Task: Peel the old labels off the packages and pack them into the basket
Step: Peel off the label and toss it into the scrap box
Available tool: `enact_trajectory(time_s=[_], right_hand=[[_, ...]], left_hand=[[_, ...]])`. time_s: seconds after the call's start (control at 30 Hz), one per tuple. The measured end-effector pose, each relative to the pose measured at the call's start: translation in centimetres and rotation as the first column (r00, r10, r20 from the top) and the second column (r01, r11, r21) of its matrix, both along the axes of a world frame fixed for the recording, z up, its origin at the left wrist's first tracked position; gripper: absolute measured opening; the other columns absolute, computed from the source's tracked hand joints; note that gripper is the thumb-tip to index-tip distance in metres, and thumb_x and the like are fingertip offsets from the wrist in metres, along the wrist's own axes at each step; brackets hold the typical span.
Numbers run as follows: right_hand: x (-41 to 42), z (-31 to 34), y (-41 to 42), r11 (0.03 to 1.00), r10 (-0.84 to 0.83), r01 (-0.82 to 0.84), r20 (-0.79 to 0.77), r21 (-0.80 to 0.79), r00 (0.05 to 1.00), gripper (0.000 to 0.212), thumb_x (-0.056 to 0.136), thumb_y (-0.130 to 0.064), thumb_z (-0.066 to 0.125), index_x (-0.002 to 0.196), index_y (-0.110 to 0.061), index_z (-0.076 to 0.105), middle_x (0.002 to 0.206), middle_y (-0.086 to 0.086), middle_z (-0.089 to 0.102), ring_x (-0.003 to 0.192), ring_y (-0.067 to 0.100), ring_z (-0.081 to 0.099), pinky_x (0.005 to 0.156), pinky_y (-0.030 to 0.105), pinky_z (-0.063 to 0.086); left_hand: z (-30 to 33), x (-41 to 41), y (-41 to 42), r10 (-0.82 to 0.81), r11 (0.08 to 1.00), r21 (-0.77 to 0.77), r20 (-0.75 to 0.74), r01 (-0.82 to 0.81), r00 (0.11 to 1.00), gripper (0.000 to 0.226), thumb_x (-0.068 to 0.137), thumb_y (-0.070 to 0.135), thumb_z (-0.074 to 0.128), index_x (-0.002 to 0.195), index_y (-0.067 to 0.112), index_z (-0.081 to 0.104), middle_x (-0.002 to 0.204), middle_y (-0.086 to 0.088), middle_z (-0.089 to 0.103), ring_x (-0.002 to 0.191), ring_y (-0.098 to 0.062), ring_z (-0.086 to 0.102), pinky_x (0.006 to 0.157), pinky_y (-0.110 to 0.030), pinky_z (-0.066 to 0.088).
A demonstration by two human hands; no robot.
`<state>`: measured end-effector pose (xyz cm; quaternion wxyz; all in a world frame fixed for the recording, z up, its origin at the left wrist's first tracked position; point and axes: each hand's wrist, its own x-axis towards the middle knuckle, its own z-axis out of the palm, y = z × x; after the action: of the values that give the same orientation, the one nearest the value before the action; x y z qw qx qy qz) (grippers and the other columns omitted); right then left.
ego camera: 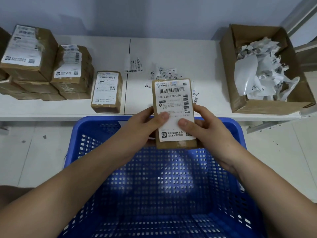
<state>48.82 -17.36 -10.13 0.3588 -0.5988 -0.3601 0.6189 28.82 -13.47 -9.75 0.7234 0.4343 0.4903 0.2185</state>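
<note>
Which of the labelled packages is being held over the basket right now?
The package gripped by both hands; the others sit on the white shelf.

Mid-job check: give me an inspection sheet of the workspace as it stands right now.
Surface: white shelf, seam down the middle.
Job's things: held package, label still on, above the blue basket; no package seen in the basket. Single package and stacked packages on the shelf, left, all labelled.
Clutter: label scraps loose on the shelf; cardboard box of peeled labels, right.
Grippers: left hand and right hand grip the held package, thumbs on its label.
Cables: nothing seen.
Surroundings: plain wall, tiled floor.
</note>
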Motion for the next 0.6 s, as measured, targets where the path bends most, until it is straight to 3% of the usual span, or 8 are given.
enact_trajectory(time_s=[0.17,0.3,0.47,0.6], right_hand=[[0.16,-0.18,0.25,1.000,0.027,-0.027,0.039,0.007,0.999,0.073,0.072,-0.040,0.079,0.139,-0.037,0.051,0.111,0.003,0.077,0.099,0.022,0.076,0.091,0.046,0.060],[0.42,-0.02,0.25,0.999,0.032,-0.032,-0.004,0.012,0.999,0.073,0.073,-0.033,0.079,0.140,-0.035,0.050,0.111,0.004,0.077,0.099,0.023,0.076,0.087,0.043,0.062],[0.47,-0.23,0.25,0.999,0.031,-0.031,0.000,0.034,1.000,0.077,0.069,-0.036,0.082,0.140,-0.038,0.050,0.115,0.004,0.076,0.101,0.024,0.075,0.091,0.047,0.059],[0.37,-0.41,0.21,0.998,0.049,-0.049,0.011,0.048,0.999,0.083,0.066,-0.041,0.083,0.141,-0.039,0.048,0.116,0.001,0.075,0.104,0.023,0.074,0.093,0.049,0.058]], left_hand=[[0.01,-0.32,0.08,-0.028,0.998,0.050,-0.011,0.028,1.000,0.058,0.078,0.036,0.072,0.134,0.031,0.058,0.117,0.010,0.075,0.105,-0.013,0.073,0.091,-0.036,0.060],[0.13,-0.19,-0.07,0.017,0.998,0.061,0.009,-0.018,1.000,0.045,0.088,0.042,0.059,0.131,0.030,0.059,0.110,0.009,0.077,0.101,-0.013,0.075,0.085,-0.032,0.062],[0.23,-0.12,-0.17,0.054,0.997,0.061,0.011,-0.055,0.998,0.050,0.084,0.046,0.059,0.131,0.032,0.060,0.112,0.008,0.077,0.102,-0.015,0.074,0.093,-0.041,0.060],[0.49,-0.16,-0.16,0.082,0.996,0.045,-0.008,-0.081,0.997,0.038,0.094,0.040,0.060,0.130,0.032,0.061,0.114,0.007,0.076,0.104,-0.017,0.074,0.096,-0.044,0.058]])
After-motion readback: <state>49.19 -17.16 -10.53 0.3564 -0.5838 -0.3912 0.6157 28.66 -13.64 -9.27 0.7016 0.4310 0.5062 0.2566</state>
